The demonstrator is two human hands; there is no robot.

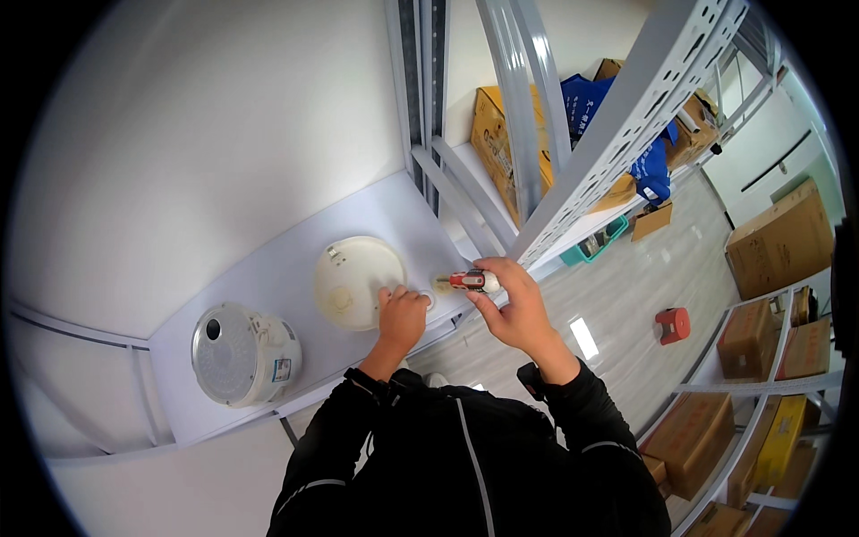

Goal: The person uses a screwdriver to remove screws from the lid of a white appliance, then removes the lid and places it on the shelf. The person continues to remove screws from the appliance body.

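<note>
A round cream lid-like disc (360,279) lies on the white shelf board, with a small metal fitting near its far rim. My left hand (403,315) is at the disc's right rim, its fingers curled. By its thumb is a small white round part (429,296), which the hand seems to pinch. My right hand (516,309) grips a red and white screwdriver (469,281), apparently a powered one. Its tip points left, over or beside a small yellowish round piece (442,285); contact cannot be made out.
A white rice cooker-like appliance (240,354) stands on the board (295,242) at left. A grey perforated metal post (617,125) rises close to my right hand. Beyond are a yellow box (497,134) and blue bags (586,100). A red stool (672,326) and shelved cartons (689,438) are at right.
</note>
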